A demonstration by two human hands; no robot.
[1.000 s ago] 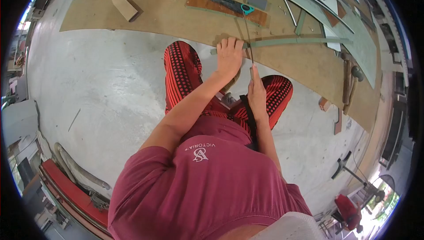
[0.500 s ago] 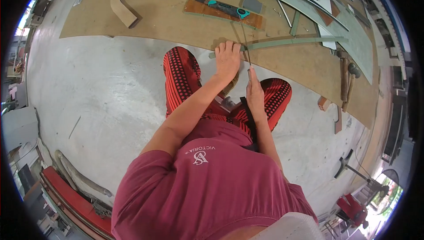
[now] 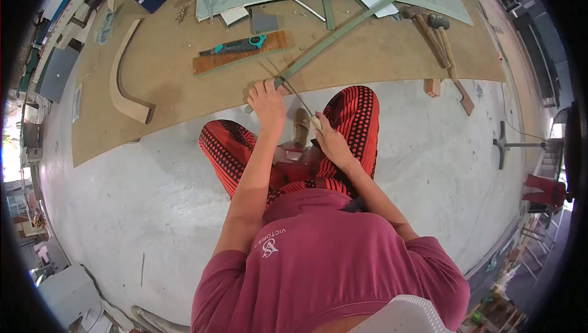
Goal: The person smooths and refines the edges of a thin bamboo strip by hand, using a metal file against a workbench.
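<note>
A long, narrow green strip [image 3: 340, 34] slants across the workbench, its near end passing over the front edge. My left hand [image 3: 267, 105] is closed over that strip near the edge, pressing it to the bench. My right hand [image 3: 332, 141] grips the pale handle of a handsaw [image 3: 299, 98], whose thin blade appears almost edge-on. The blade crosses the strip just right of my left fingers; how deep it sits in the strip cannot be made out. Beyond my left hand, a black-and-teal hand tool [image 3: 239, 45] lies on a brown board [image 3: 211, 63].
The workbench [image 3: 177, 97] carries a curved wooden piece [image 3: 119, 82] at left. Green sheets and strips [image 3: 269, 5] are stacked at the back. A mallet [image 3: 440, 22] and another hammer [image 3: 429, 36] lie at right, near a wooden block [image 3: 432, 87]. My knees are under the front edge.
The head view has turned, so the bench appears rotated. The saw handle has come back and down toward my body, with the blade still across the strip. My left hand keeps its hold.
</note>
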